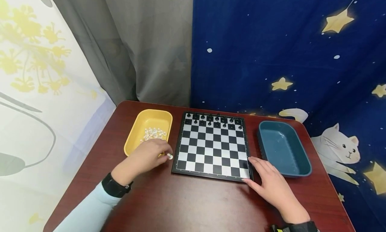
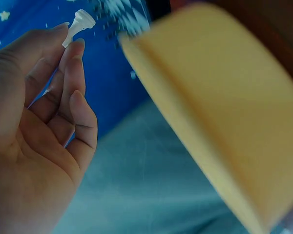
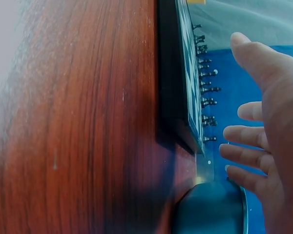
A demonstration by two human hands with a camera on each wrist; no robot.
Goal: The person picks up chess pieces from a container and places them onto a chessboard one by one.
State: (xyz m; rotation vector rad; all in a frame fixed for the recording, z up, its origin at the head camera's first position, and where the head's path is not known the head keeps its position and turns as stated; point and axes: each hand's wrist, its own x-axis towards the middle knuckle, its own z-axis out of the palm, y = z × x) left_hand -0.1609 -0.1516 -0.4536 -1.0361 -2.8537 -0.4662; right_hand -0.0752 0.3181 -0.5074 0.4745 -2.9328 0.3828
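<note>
My left hand pinches a white chess piece between thumb and fingertips, its wide end pointing outward in the left wrist view. This hand is between the yellow tray and the left edge of the chessboard. More white chess pieces lie loose in the tray, partly hidden by the hand. Black chess pieces stand on the two far rows of the board; its nearer squares carry none. With fingers extended and thumb spread, my right hand is at the board's near right corner, holding nothing.
A dark teal tray stands right of the board, just beyond the right hand. Everything sits on a reddish-brown wooden table. Grey and blue curtains hang behind its far edge.
</note>
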